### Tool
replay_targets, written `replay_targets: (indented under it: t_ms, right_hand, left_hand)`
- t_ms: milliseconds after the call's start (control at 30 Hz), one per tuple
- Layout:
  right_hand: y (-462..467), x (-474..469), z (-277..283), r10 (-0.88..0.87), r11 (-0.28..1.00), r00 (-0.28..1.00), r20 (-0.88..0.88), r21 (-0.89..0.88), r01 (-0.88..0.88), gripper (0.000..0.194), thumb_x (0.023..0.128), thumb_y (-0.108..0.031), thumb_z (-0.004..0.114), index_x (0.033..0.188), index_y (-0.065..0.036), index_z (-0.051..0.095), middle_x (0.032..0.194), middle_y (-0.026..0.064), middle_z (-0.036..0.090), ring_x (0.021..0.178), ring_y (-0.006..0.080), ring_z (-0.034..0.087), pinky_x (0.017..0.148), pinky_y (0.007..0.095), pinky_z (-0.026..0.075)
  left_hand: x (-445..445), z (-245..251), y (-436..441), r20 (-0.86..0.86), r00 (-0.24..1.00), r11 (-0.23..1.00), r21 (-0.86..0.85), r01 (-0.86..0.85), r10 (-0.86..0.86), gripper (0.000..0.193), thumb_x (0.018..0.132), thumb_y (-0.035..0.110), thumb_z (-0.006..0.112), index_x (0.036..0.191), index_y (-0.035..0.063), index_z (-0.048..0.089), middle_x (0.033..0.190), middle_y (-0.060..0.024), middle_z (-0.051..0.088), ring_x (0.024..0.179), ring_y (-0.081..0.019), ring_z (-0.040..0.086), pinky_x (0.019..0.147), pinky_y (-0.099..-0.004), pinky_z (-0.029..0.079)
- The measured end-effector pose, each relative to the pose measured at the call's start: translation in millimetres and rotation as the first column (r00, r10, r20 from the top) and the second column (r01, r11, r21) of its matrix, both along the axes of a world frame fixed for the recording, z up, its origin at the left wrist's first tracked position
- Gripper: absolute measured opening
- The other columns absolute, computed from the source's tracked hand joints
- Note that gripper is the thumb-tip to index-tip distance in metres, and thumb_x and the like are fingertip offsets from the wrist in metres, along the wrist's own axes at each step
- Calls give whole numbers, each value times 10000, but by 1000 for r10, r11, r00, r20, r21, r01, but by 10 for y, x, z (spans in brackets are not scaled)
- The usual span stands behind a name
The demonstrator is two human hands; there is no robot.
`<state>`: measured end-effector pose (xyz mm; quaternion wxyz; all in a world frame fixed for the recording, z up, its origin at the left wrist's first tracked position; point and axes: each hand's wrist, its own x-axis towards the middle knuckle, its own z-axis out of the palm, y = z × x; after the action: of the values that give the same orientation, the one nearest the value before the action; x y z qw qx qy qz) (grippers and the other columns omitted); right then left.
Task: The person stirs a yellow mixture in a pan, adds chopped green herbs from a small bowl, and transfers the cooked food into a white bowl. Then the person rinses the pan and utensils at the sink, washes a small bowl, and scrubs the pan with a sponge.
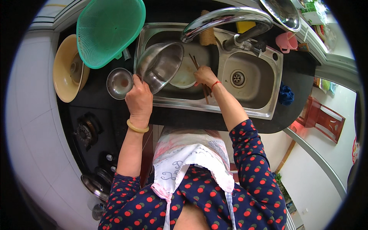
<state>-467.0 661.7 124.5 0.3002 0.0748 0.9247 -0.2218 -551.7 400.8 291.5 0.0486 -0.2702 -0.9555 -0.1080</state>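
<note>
My left hand (pixel 139 100) grips the rim of a large stainless steel bowl (pixel 166 61). The bowl is tilted over the left basin of the steel double sink (pixel 184 105), with its inside turned to the right. In my right hand (pixel 205 75) are several wooden chopsticks (pixel 206 95), which stick out on both sides of the fist. Below, a pale round dish (pixel 187 72) lies in the left basin, partly hidden by the bowl. Close to my left hand, a small metal bowl (pixel 119 83) stands on the black counter.
A chrome faucet (pixel 230 13) arches over the sink from behind. A green strainer basket (pixel 112 31) and a cream basin (pixel 64 69) fill the back left. Nearby are a gas burner (pixel 86 130), a pink cup (pixel 287 42) and a blue cloth (pixel 286 94).
</note>
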Motion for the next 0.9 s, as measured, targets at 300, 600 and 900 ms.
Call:
replay_targets:
  t_ms: [300,600,900]
  right_hand:
    - [-227,146,-159,-284,-254,157,946,-232,939,238,1089,-136,465,1131,90,528,829,161,662,560,103,585,452,243,442]
    - [-331,242,-38,-131,-299,170,977,-202,933,295,1102,-141,442,1265,105,444,882,132,641,531,34,475,415,185,372]
    - [-16,335,334,-453,811,866,210,-305,499,113,825,-55,739,873,42,771,829,221,754,829,356,784,732,441,601]
  left_hand:
    - [-157,289,74,-248,961,971,168,167,-123,576,929,8,685,1479,-74,535,887,-211,746,738,-353,741,649,-428,590]
    - [-266,355,117,-264,948,980,48,195,-176,529,946,12,678,1455,-73,567,915,-206,762,734,-342,748,650,-406,591]
    - [-324,-355,319,49,999,938,-346,30,-14,374,927,69,622,1238,-138,611,829,-178,773,763,-329,790,656,-389,642]
